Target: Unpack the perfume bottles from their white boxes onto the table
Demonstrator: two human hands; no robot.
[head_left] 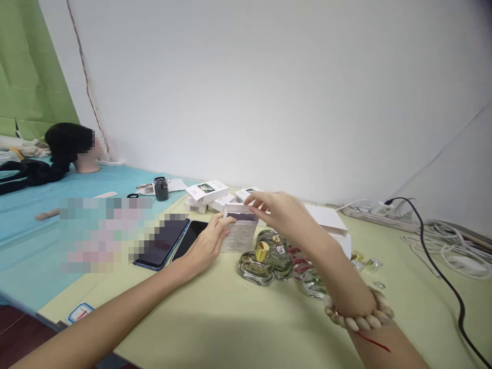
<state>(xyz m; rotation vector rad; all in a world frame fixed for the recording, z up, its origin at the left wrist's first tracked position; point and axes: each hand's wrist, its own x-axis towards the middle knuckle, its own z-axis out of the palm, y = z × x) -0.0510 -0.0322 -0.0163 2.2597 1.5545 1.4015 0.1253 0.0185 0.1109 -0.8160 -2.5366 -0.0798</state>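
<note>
A small white carton (239, 240) with fine print on its face stands upright on the yellow table, its top open. My left hand (207, 240) is closed around the carton's left side, thumb across the upper front. At its top right edge, my right hand (274, 210) has bent fingers on the rim and flap; the exact grip is partly hidden. Just right of the carton lie several glass perfume bottles (255, 271), some greenish and some red inside. One bears a gold cap (262, 251). My right forearm covers part of the bottle group.
More white cartons (207, 190) lie piled behind. Two phones (163, 246) rest to the left, near a dark jar (161, 189) and a mannequin head (73, 146) on blue cloth. Loose caps (372, 264), a power strip (369, 212) and a black cable (442, 274) lie right.
</note>
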